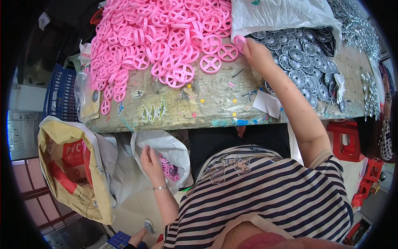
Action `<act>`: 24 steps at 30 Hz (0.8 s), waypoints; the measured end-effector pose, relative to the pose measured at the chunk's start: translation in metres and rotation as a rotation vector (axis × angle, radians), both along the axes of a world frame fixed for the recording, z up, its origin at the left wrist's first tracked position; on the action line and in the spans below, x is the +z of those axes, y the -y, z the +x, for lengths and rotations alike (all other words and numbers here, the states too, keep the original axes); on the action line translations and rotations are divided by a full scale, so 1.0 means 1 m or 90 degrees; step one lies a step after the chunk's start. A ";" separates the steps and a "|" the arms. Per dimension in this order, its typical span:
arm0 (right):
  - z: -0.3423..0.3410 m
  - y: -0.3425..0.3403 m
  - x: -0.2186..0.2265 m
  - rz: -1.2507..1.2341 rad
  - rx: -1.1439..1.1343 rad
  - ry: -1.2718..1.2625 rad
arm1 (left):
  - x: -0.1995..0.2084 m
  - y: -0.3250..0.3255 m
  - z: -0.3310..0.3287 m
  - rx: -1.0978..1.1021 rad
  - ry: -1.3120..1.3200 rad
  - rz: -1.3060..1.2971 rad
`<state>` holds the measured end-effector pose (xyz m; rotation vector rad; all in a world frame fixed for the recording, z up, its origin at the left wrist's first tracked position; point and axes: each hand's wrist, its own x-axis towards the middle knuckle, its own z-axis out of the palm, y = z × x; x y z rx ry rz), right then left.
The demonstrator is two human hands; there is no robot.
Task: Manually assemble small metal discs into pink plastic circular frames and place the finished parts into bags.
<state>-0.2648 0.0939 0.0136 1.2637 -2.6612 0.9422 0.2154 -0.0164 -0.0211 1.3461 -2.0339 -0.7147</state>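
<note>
Firstly, near the body, the left hand (152,168) is at the mouth of a white bag (180,150), where some pink pieces (169,170) lie; its fingers look slightly bent, and I cannot tell if they hold something. Farther, above the worktop (174,114), the right hand (258,56) has its fingers pinched on one pink wheel (239,41), between the pink heap (166,35) and the grey discs (296,58).

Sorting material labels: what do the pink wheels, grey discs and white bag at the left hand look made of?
Pink wheels: likely moulded plastic, smooth semi-gloss; even colour, bright highlights.
Grey discs: probably plastic with a metallic-look finish, from shiny raised rings; metal possible.
White bag: apparently thin plastic, slightly glossy, with soft creases; film or woven unclear.
</note>
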 end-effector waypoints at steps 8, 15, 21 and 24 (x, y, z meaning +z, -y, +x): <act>0.121 -0.032 0.051 -0.043 0.269 0.437 | 0.045 -0.054 -0.192 -0.342 -0.570 0.316; 0.025 -0.030 0.013 -0.080 0.108 -0.124 | 0.030 -0.042 -0.224 -0.330 -0.495 0.597; -0.016 -0.029 -0.014 0.081 0.020 -0.274 | 0.023 -0.038 -0.223 -0.338 -0.515 0.643; -0.029 -0.025 -0.015 0.044 -0.005 -0.110 | 0.020 -0.037 -0.223 -0.364 -0.517 0.649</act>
